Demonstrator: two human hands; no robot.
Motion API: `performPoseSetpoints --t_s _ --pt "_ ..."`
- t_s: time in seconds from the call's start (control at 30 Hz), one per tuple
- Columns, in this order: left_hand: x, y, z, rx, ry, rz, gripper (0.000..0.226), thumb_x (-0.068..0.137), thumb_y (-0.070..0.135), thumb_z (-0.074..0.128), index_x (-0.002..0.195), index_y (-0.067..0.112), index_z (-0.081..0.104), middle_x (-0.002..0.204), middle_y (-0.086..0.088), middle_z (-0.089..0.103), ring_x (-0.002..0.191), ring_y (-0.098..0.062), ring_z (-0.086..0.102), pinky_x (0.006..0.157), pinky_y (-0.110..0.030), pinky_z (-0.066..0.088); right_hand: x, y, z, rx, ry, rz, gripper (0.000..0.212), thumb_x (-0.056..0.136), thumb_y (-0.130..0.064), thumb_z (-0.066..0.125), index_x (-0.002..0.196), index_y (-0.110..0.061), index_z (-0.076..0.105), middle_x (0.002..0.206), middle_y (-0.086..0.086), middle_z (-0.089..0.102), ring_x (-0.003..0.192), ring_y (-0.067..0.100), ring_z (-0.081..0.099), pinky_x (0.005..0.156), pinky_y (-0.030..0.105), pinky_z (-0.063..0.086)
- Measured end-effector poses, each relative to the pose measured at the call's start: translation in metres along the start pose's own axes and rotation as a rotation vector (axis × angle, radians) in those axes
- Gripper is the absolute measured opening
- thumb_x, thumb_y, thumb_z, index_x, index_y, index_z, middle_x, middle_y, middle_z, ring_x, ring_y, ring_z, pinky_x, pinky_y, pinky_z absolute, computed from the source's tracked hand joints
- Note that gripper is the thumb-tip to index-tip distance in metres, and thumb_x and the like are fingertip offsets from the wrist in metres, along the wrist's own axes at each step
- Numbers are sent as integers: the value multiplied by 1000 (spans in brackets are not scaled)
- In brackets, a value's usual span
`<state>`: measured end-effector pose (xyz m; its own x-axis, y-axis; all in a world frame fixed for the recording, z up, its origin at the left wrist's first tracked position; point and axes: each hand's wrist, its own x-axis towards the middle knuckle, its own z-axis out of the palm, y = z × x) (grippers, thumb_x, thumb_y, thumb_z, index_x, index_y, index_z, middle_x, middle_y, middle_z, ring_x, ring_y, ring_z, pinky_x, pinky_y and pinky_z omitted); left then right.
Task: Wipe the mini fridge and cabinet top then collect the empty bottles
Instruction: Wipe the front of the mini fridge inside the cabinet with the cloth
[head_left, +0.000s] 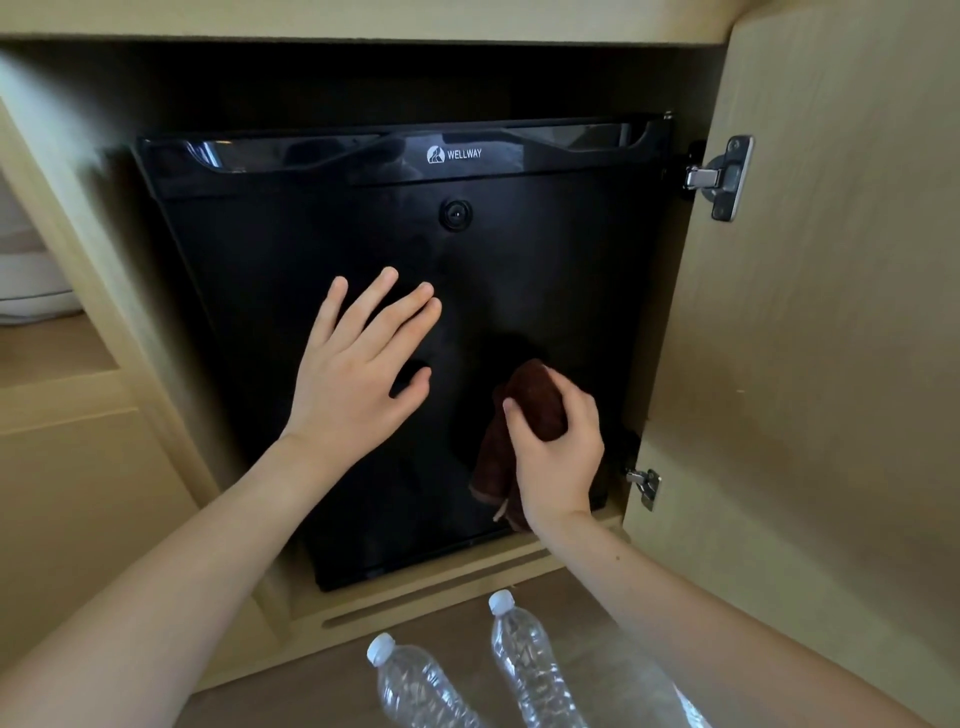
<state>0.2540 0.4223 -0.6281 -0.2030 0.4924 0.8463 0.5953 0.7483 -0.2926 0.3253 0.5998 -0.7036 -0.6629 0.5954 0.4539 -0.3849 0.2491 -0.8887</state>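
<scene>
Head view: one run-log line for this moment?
step: wiping mini fridge front | right hand: grips brown cloth at door | left hand: open, fingers spread | bottles: on floor, uncollected

Upper hinge (719, 178), lower hinge (644, 486) on open door (831, 338).

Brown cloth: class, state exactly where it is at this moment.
In the head view, the brown cloth is gripped by the right hand at the lower right of the mini fridge door, just right of the spread left hand.
</scene>
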Motion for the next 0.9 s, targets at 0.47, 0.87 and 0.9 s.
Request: performPoseSetpoints --t_s 0.47,0.87,0.9 --pt "0 -1 -1 2 -25 0 59 86 23 73 141 12 54 147 -3 52 145 -26 32 123 -51 16 -14 -2 10 -33 -59 -3 44 86 -16 76 123 -34 60 117 -12 54 109 -12 53 91 4 45" --pt "-1 -13 -4 -2 -54 65 59 88 27 70 142 12 52 150 -2 49 146 -24 32 123 -46 16 -1 -38 22 2 -55 -134 45 86 -14 77 127 -26 63 119 -9 59 111 -9 55 93 5 44" --pt "1 -15 -7 6 -74 76 59 88 27 70 143 12 52 150 -1 49 146 -24 32 123 -45 16 -9 -29 19 -19 -79 -107 44 85 -13 77 125 -28 63 118 -9 58 111 -9 55 94 9 46"
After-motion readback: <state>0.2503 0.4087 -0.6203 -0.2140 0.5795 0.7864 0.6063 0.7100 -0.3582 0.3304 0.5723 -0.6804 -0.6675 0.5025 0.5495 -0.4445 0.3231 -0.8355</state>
